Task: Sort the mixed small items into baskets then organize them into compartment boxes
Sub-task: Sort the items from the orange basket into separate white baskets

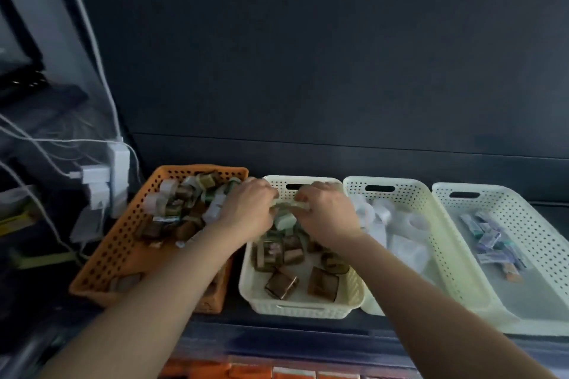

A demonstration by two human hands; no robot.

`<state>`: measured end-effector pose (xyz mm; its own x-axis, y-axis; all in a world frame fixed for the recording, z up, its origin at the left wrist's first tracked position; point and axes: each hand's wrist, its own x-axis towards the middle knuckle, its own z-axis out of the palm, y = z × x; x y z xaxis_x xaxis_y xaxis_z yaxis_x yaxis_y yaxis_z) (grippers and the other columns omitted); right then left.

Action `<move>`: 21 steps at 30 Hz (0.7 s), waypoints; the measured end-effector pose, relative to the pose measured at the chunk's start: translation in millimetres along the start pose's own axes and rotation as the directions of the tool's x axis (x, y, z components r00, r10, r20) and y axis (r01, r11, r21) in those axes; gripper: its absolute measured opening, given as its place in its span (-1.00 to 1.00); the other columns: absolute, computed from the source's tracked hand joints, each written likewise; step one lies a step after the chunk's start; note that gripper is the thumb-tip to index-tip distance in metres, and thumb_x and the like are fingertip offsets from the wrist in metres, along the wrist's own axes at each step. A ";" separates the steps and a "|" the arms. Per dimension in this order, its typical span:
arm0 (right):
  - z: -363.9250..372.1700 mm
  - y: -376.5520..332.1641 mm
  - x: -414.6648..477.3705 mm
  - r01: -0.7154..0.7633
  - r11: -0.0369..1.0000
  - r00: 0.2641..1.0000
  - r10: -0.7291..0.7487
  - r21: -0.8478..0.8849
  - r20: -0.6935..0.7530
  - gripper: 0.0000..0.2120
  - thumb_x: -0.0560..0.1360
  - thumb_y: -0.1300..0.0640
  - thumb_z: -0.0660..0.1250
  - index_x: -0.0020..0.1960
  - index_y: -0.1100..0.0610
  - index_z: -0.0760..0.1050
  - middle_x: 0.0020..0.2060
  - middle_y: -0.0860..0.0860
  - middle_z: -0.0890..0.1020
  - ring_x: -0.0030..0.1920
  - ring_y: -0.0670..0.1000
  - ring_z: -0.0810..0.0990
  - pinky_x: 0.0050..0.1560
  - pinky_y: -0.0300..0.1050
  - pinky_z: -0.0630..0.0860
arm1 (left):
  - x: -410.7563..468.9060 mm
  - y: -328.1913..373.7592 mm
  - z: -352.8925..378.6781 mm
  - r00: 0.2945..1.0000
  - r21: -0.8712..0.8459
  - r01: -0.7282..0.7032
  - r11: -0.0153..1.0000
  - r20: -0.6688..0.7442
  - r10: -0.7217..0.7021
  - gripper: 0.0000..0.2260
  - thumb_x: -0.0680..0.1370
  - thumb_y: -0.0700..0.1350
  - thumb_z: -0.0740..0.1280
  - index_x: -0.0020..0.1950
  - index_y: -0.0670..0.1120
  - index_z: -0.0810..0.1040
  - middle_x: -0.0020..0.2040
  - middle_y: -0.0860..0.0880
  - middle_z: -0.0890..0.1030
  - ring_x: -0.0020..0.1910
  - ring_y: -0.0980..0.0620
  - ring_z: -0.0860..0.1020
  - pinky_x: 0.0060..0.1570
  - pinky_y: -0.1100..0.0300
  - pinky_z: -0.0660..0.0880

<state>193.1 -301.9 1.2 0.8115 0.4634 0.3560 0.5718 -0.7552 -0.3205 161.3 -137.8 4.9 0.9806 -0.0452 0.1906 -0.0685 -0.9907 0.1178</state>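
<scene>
An orange basket [110, 255] on the left holds a mixed heap of small brown, green and white packets. To its right a cream basket [308, 306] holds several brown packets [281, 284]. Over the back of this cream basket, my left hand [249, 209] and my right hand [328, 214] meet, and together they grip a small pale green packet [289, 205] between their fingertips. A light green item [284, 221] sits just below the hands. The picture is blurred, so the item's detail is unclear.
Two more cream baskets stand to the right: one [431, 243] with white translucent pieces, one [529, 224] with small blue and purple packets. White chargers and cables [107, 178] crowd the left. A dark wall [308, 71] rises behind. Orange and white compartments [261, 371] show at the bottom edge.
</scene>
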 end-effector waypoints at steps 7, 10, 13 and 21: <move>42.0 -82.2 22.2 0.231 0.973 0.963 -0.233 0.030 0.138 -0.78 0.49 0.01 0.29 0.07 0.06 0.58 -0.02 0.00 0.59 0.10 0.05 0.50 -0.02 -0.11 0.45 | -50.0 -94.9 -24.8 0.969 0.094 0.224 0.970 0.082 -0.232 -0.73 0.52 -0.19 0.27 0.19 -0.03 0.58 0.17 -0.02 0.54 0.15 -0.07 0.49 0.02 -0.01 0.51; 56.9 -110.8 30.8 0.319 0.945 0.920 -0.291 -0.072 0.263 -0.75 0.50 0.03 0.26 0.10 0.07 0.59 0.03 0.06 0.60 0.12 0.12 0.49 0.07 -0.03 0.47 | -65.3 -126.1 -24.4 0.941 0.107 0.258 0.960 0.198 -0.275 -0.68 0.52 -0.23 0.26 0.24 -0.04 0.57 0.18 -0.08 0.54 0.14 -0.11 0.50 -0.01 0.01 0.52; 72.8 -130.1 38.0 0.386 0.901 0.862 -0.274 -0.201 0.425 -0.71 0.50 -0.04 0.26 0.11 0.11 0.56 0.05 0.11 0.59 0.14 0.15 0.46 0.09 -0.01 0.39 | -75.1 -148.4 -16.5 0.913 0.148 0.232 0.961 0.307 -0.268 -0.70 0.54 -0.27 0.22 0.22 -0.05 0.55 0.14 -0.13 0.54 0.04 -0.14 0.52 -0.14 0.03 0.51; 104.0 -146.4 49.7 0.285 0.934 0.805 -0.111 -0.215 0.583 -0.69 0.50 0.15 0.27 0.24 0.12 0.46 0.14 0.13 0.53 0.17 0.17 0.50 0.06 0.08 0.55 | -73.1 -182.2 10.4 0.940 0.227 0.083 0.970 0.306 -0.152 -0.69 0.53 -0.31 0.18 0.20 -0.09 0.55 0.25 -0.10 0.48 0.23 -0.13 0.40 0.16 0.02 0.44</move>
<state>162.3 -120.1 -25.5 0.6598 0.7272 -0.1892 0.7393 -0.6733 -0.0096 104.1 44.7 -40.6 0.9881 0.0689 -0.1372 0.0566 -0.9942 -0.0916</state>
